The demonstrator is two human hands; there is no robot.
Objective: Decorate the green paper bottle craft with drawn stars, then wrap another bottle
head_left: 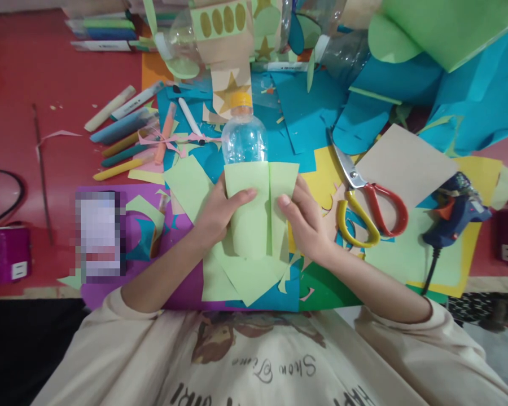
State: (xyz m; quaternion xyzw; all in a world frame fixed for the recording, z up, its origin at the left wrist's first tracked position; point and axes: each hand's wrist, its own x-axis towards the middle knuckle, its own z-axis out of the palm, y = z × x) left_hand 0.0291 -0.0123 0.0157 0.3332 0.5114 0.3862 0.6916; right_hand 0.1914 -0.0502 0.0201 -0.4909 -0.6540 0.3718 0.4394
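Note:
A clear plastic bottle [244,140] with an orange cap [241,100] lies in front of me, cap pointing away. A light green paper sheet [254,211] is wrapped round its lower body. My left hand [218,211] grips the wrapped bottle from the left, its thumb pressed on the paper. My right hand [305,220] holds the right side, its thumb pressing the overlapping edge of the paper. Both hands are closed round the wrapped bottle. More light green scraps [237,279] lie under my wrists.
Scissors [366,203] with red and yellow handles lie to the right, then a blue glue gun [455,211] with its cord. Markers and pens [127,132] lie at the upper left. Blue, yellow and purple paper sheets cover the red surface. Decorated bottles [228,39] stand at the back.

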